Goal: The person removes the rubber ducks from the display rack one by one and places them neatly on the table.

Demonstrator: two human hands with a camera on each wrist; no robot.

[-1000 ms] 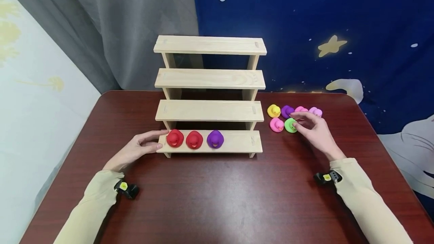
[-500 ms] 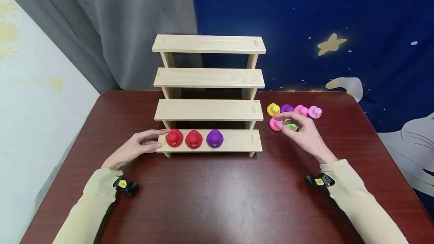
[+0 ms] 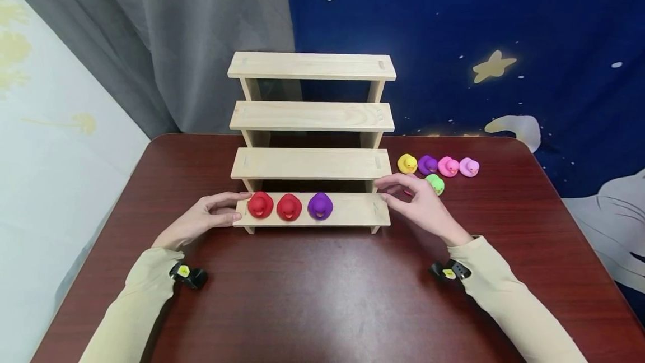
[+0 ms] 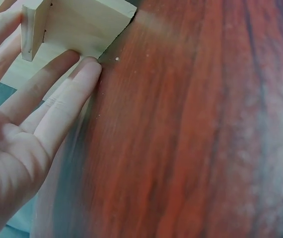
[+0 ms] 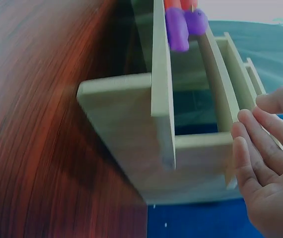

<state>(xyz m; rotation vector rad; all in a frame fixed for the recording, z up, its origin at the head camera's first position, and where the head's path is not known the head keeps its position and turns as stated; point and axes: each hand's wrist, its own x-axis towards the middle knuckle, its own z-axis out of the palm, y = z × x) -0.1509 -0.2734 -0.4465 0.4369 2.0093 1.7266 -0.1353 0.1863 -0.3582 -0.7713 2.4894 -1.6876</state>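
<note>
A stepped wooden display rack with several shelves stands on the table. Two red rubber ducks and a purple rubber duck sit on its lowest shelf. My left hand is at that shelf's left end, thumb and index finger at the board. In the left wrist view, nearly straight fingers touch the rack's side panel. My right hand is at the shelf's right end with nothing in it, fingers loosely bent near the upright boards in the right wrist view. It mostly hides a pink duck behind it.
Right of the rack, yellow, purple, pink and lilac ducks form a row. A green duck sits in front of them. A grey curtain and a blue starry cloth hang behind the table.
My right hand has moved left from the loose ducks to the right end of the lowest shelf. My left hand stays at the left end.
</note>
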